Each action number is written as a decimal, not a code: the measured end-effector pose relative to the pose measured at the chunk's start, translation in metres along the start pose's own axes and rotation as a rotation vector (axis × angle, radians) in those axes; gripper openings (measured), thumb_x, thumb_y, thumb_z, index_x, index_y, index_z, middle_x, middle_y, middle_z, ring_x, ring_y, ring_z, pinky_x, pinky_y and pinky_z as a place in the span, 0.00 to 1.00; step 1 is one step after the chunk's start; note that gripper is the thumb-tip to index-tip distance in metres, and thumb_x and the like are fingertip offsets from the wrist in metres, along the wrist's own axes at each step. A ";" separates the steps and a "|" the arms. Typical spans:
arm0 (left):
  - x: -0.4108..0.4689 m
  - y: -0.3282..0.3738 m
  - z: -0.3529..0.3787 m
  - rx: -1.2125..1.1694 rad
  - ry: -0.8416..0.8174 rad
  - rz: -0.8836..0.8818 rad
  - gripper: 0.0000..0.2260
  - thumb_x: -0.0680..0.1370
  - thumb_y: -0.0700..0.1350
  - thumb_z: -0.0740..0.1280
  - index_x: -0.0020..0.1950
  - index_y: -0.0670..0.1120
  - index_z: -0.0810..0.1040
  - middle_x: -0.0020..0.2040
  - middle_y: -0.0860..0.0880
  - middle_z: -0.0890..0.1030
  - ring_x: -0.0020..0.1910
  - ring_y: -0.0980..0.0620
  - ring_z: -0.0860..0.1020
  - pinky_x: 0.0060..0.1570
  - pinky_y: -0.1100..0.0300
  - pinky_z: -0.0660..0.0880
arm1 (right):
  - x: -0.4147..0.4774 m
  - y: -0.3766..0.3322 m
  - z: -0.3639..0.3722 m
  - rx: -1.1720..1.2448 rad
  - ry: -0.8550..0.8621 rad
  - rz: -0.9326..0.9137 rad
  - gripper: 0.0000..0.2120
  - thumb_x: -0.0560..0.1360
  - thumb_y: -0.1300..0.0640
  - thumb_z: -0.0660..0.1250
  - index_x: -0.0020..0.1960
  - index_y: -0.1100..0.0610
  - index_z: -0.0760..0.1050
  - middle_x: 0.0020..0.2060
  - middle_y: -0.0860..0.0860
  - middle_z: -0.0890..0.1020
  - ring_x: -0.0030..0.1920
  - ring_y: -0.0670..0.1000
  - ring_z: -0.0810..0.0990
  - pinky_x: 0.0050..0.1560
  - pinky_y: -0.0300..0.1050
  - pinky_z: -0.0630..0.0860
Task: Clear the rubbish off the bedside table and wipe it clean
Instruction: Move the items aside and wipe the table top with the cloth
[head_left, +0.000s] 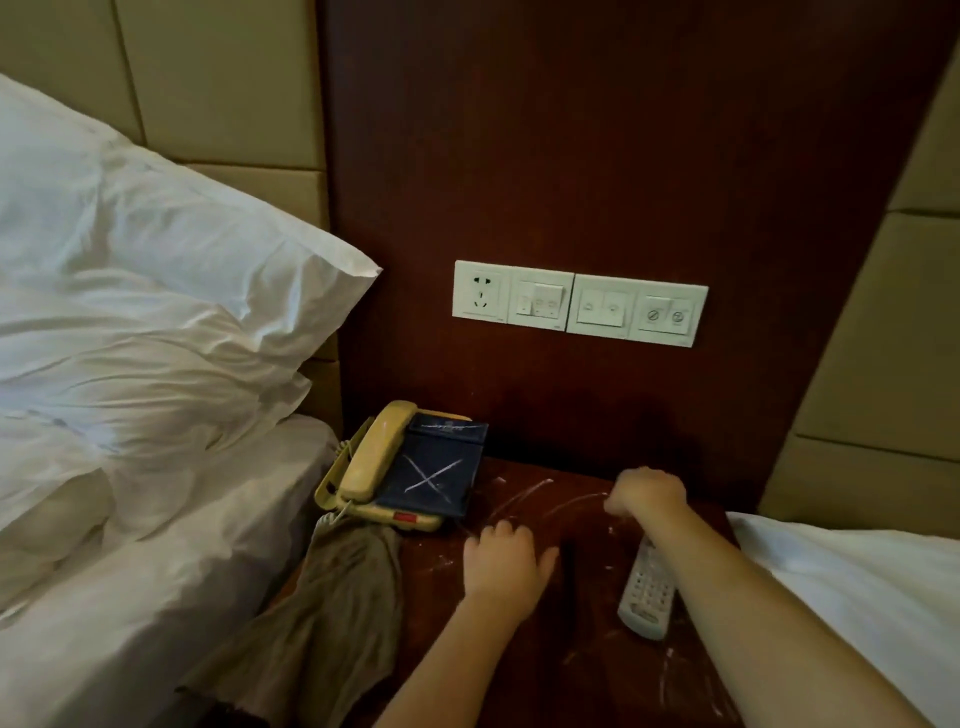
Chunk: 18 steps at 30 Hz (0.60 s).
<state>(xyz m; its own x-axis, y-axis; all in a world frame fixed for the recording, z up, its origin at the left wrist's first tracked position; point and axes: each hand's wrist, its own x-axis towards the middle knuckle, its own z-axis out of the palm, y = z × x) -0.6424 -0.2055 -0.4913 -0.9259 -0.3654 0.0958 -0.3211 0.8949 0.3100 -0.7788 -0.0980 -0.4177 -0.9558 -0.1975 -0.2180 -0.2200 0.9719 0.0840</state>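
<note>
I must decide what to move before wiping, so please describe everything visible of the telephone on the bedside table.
The telephone is a yellowed beige, plastic-looking set at the bedside table's back left corner. Its handset rests in the cradle on the left. A dark blue card marked with a white X covers its face. A brown cloth touches its front edge, beside the coiled cord.
</note>
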 end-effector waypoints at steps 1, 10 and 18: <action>0.004 0.017 0.003 0.023 -0.151 -0.031 0.24 0.78 0.61 0.56 0.65 0.46 0.72 0.63 0.45 0.73 0.63 0.45 0.71 0.63 0.48 0.66 | -0.004 0.010 0.007 -0.032 -0.040 0.025 0.24 0.78 0.44 0.61 0.68 0.56 0.71 0.62 0.54 0.76 0.61 0.56 0.77 0.56 0.48 0.76; 0.031 0.051 -0.011 0.013 -0.246 -0.070 0.10 0.78 0.49 0.61 0.55 0.47 0.74 0.53 0.47 0.78 0.54 0.48 0.76 0.56 0.54 0.70 | -0.012 0.023 0.029 0.417 -0.098 0.035 0.31 0.75 0.45 0.66 0.72 0.58 0.62 0.64 0.56 0.72 0.61 0.57 0.76 0.57 0.50 0.78; 0.074 -0.059 -0.109 0.208 0.091 -0.230 0.09 0.79 0.47 0.60 0.53 0.45 0.77 0.55 0.46 0.79 0.55 0.46 0.76 0.56 0.53 0.70 | 0.004 -0.111 -0.040 0.625 0.100 -0.267 0.31 0.73 0.41 0.64 0.70 0.56 0.63 0.61 0.56 0.76 0.59 0.57 0.77 0.48 0.46 0.74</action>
<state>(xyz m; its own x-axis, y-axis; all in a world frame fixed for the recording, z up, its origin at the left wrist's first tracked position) -0.6699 -0.3136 -0.3997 -0.8058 -0.5772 0.1323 -0.5625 0.8159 0.1340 -0.7656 -0.2119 -0.3894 -0.9043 -0.4227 -0.0600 -0.3256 0.7738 -0.5434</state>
